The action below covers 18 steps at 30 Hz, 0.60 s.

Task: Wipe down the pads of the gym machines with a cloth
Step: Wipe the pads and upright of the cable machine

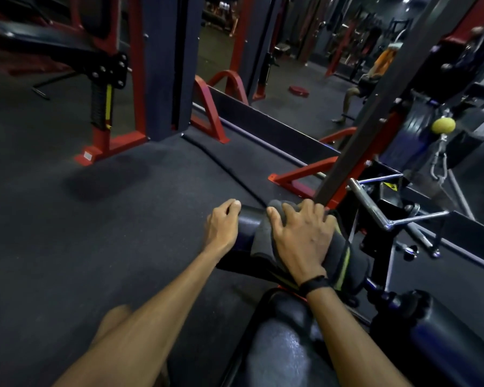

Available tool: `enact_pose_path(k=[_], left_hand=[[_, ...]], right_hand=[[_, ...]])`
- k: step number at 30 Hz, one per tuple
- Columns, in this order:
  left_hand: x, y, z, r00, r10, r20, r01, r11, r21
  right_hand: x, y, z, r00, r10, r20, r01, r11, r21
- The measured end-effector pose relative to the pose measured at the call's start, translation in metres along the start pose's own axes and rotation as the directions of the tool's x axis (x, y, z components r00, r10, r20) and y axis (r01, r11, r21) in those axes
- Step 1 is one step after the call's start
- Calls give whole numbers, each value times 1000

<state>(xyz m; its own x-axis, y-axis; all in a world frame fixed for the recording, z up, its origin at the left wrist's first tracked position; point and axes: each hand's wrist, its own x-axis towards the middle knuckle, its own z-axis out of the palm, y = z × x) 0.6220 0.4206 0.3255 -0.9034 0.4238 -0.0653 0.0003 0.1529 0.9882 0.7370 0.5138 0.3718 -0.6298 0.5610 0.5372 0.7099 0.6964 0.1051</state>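
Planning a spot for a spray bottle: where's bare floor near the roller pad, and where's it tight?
Bare floor lies left of the left hand, reaching the red machine base. Crowded right of the right hand and cloth: chrome bars, black brackets.

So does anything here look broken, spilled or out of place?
Nothing looks damaged. The left hand grips the end of the black roller pad, and the right hand presses a dark cloth over it. One oddity: a red weight plate lies alone on the floor farther back.
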Motion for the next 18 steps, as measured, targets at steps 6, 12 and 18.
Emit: enact_pose_path(k=[6, 12, 18], left_hand=[[-20, -52, -8, 969, 246, 19, -246, 969, 12], [-25, -47, -16, 981, 195, 17, -192, 977, -89], [-18, -42, -17, 987, 158, 7, -154, 972, -177]], right_hand=[[2, -61, -1, 977, -214, -3, 212, 968, 134], [18, 16, 1, 990, -136, 31, 129, 980, 152], [13, 34, -2, 988, 80, 129, -95, 989, 112]])
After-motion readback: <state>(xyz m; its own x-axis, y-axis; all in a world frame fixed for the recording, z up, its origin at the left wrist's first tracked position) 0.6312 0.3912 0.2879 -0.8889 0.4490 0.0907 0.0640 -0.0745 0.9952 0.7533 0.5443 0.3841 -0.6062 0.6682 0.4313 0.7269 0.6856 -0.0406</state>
